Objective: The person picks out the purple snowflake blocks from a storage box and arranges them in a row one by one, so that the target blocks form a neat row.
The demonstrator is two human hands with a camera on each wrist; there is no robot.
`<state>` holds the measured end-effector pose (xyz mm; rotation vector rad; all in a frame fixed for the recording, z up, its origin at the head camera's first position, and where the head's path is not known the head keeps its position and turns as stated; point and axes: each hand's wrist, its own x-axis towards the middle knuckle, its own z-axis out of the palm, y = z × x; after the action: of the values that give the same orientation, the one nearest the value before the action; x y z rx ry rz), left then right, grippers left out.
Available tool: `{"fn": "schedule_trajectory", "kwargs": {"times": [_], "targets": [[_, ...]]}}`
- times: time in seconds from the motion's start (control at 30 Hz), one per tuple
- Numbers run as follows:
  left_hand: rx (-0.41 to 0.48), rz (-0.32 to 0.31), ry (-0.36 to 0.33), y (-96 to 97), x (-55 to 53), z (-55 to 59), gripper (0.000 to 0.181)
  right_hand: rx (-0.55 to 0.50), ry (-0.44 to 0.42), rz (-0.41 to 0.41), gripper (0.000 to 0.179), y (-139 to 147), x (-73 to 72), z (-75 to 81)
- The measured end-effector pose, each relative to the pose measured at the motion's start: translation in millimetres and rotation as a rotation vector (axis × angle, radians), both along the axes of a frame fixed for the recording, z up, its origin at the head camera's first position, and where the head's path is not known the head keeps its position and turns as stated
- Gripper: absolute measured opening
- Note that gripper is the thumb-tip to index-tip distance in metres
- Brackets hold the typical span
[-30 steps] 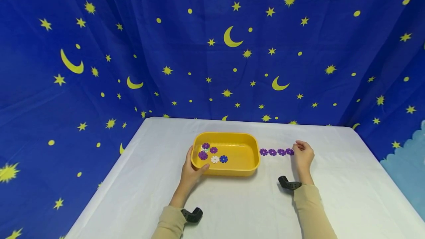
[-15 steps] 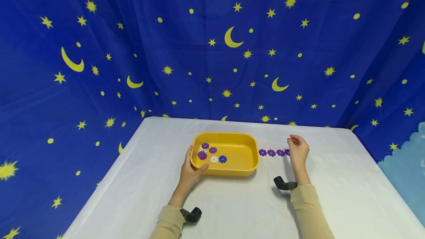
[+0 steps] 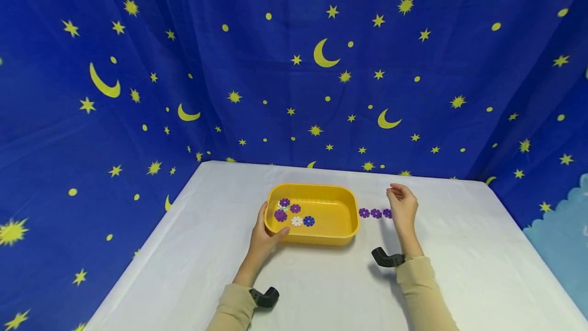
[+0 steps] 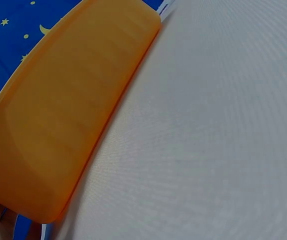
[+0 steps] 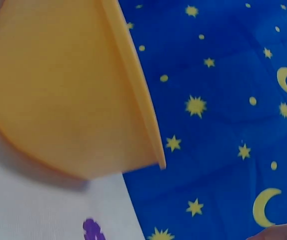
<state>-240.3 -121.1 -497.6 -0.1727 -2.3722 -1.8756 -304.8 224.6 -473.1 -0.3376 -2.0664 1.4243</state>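
Observation:
My left hand (image 3: 263,239) grips the left end of a yellow plastic tray (image 3: 317,240), its thumb at the near rim. Inside the tray, toward its left, lie several notched snowflake discs: purple (image 3: 280,215), white (image 3: 296,221) and blue (image 3: 309,221) ones show. To the tray's right, purple snowflake discs (image 3: 364,213) lie in a row on the cloth. Above the row's right part is my right hand (image 3: 404,211), fingers loosely bent, no disc visible in them; it hides the rest of the row. The right wrist view catches one purple disc (image 5: 92,231) beside the tray (image 5: 58,85).
A white cloth (image 3: 321,290) covers the table. Behind it and along the sides hangs a blue curtain (image 3: 275,80) with yellow moons and stars. Each wrist carries a black camera mount, such as the right one (image 3: 388,258).
My right hand has lifted off the right part of the purple row and moved left, covering more of it. The left hand has stayed on the tray.

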Motion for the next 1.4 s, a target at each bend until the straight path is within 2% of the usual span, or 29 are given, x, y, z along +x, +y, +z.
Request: {"fn": "schedule_trajectory", "kwargs": {"times": [0.2,0.73,0.97,1.1,1.27,1.4], "targets": [[-0.002,0.009,-0.004,-0.6,1.2,-0.8,0.095,0.034,-0.037,0.056,0.025,-16.6,1.8,3.8],[-0.001,0.006,-0.006,0.2,0.2,-0.6,0.095,0.082,-0.059,0.258,0.026,-65.2,1.9,7.5],[0.014,0.022,0.003,-4.7,-20.9,-29.6,0.097,0.091,0.004,0.349,0.025,-89.9,-0.9,13.9],[0.003,0.036,0.021,-6.0,-24.7,-35.6,0.098,0.097,0.016,0.394,0.025,-106.4,-3.5,14.2],[0.007,0.042,0.022,-4.7,-23.7,-34.9,0.098,0.128,-0.011,0.447,0.026,-125.0,-4.8,13.5],[0.004,0.042,0.007,-2.0,-16.9,-26.5,0.097,0.16,-0.008,0.489,0.027,-137.4,-3.7,12.0]]}}
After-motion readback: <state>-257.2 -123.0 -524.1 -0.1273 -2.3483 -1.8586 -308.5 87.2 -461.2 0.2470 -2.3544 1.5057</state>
